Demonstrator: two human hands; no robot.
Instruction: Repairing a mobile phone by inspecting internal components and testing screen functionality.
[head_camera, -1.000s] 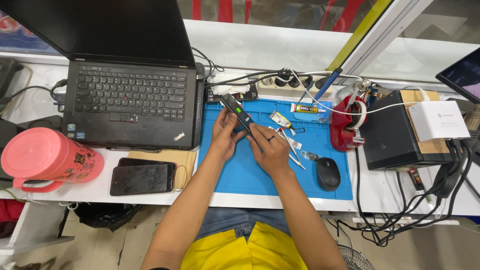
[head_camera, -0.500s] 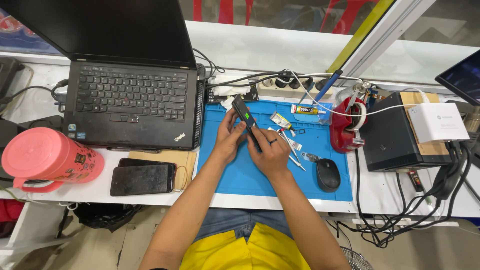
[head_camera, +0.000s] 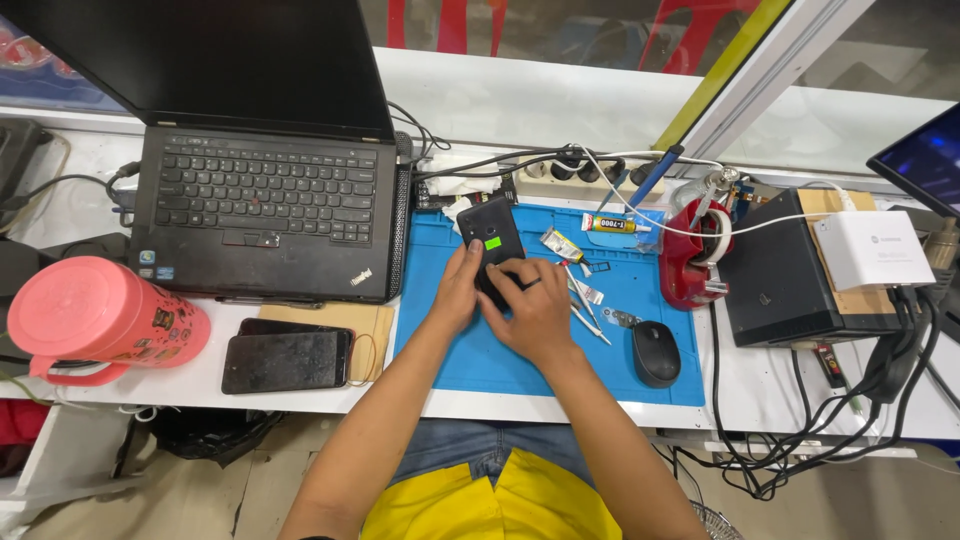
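A black phone with a small green patch sits over the blue mat, gripped from both sides: the left hand clasps its left edge, the right hand pinches its lower end. A mouse lies near, a laptop to the left.

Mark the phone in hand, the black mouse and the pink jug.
phone (head_camera: 490, 240), head view, upper back with green sticker
black mouse (head_camera: 656, 354), head view, middle of its top
pink jug (head_camera: 100, 312), head view, side wall

Bare mat near hands; tweezers, mouse crowd right
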